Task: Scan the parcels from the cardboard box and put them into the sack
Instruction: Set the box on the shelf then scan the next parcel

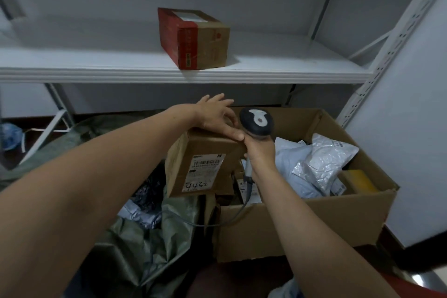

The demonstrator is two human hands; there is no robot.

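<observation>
Head view, single frame.

- Parcel (205, 164): brown carton at frame centre, tilted, its labelled face toward the camera. Label (205, 172) carries a barcode and handwritten digits. It sits over the left rim of the cardboard box (302, 220), above the mouth of the sack (145, 237). What supports it from below cannot be told.
- Left hand (217, 116): lies on the parcel's top face with fingers (212, 100) spread and mostly straight. The thumb is laid along the near top edge.
- Right hand (260, 152): fingers wrapped round the handle of the scanner (256, 122), just right of the parcel and touching the left thumb. The dark head with its white patch stands above the fist. A grey cable (232, 220) drops from the handle across the box's left rim.
- Cardboard box: open, lower right of centre. It holds pale grey mailers (297, 169), a silver bubble mailer (324, 159) and a yellow packet (360, 181).
- Sack: olive green, crumpled, lower left of centre, with mailers (140, 210) showing in its mouth.
- White shelf (121, 65) across the upper frame carries a red and brown carton (196, 38).
</observation>
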